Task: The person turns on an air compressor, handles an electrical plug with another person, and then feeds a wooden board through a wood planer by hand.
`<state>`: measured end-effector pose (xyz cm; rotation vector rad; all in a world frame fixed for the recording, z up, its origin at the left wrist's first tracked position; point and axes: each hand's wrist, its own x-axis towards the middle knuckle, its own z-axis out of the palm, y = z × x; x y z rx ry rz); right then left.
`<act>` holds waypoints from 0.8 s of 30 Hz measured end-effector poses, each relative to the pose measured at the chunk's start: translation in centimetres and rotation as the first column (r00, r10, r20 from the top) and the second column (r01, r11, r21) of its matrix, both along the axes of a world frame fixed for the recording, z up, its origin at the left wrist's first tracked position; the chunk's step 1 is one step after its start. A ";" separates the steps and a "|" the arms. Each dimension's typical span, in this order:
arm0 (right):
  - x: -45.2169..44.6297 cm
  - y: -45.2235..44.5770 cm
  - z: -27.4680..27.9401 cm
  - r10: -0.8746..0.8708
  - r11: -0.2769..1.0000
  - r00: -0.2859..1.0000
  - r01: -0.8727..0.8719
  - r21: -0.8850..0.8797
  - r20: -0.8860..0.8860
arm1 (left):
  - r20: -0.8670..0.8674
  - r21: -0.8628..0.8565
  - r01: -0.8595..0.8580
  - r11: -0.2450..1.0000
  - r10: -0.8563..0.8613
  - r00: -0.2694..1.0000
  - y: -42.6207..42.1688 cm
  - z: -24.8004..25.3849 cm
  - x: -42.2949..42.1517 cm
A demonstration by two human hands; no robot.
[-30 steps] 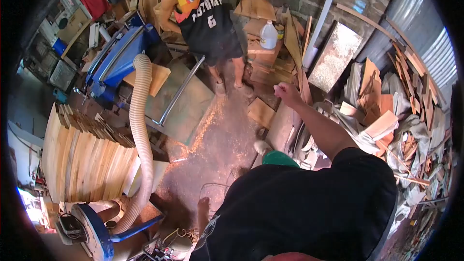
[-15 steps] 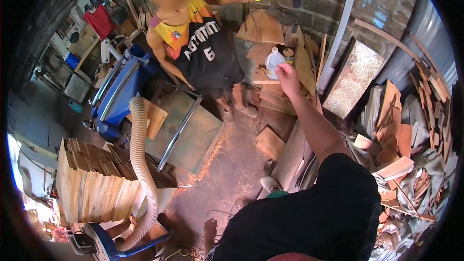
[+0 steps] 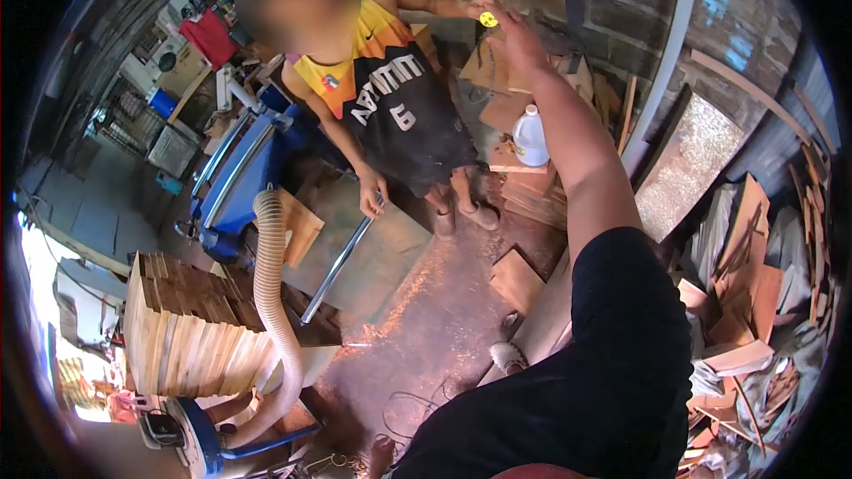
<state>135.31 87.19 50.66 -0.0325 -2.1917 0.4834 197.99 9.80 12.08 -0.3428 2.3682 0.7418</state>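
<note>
My right hand (image 3: 515,28) is stretched out at the end of my raised arm, meeting the other person's hand (image 3: 480,6) at a small yellow disc (image 3: 488,19). The fingers look extended by the disc, which seems to be still in the other person's fingers; the overlap hides the exact contact. Below my forearm, a white plastic jug (image 3: 531,137) stands on stacked boards. Low in the view, my left hand (image 3: 382,454) hangs by my side, small and dark, with its fingers not clear.
The other person (image 3: 390,89) stands facing me beside a blue machine (image 3: 241,179). A ribbed hose (image 3: 269,302) runs past stacked wood strips (image 3: 200,346). Wood scraps (image 3: 741,293) pile up at right. Cables (image 3: 413,408) and sawdust lie on the floor.
My right hand has moved up from in front of the jug to the yellow disc. The other person's free hand has come forward over the metal bar. The view has shifted slightly.
</note>
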 end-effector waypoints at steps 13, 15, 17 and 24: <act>12.6 -9.6 0.9 0.556 0.831 0.829 -0.554 0.049 -0.069 | -0.219 -0.146 0.258 0.955 -0.286 0.933 10.4 8.9 -6.2; 16.5 -13.0 -0.2 0.657 0.748 0.748 -0.662 -0.040 -0.092 | -0.354 0.202 -0.108 0.973 0.176 0.919 14.2 12.4 -10.5; 18.3 -14.8 -2.7 0.716 0.684 0.696 -0.715 -0.146 -0.056 | -0.347 0.370 -0.114 0.922 0.251 0.904 16.9 16.1 -14.8; 24.1 -19.4 -3.8 0.801 0.544 0.585 -0.624 -0.561 0.125 | -0.390 0.699 0.144 0.700 0.205 0.898 23.6 26.0 -22.3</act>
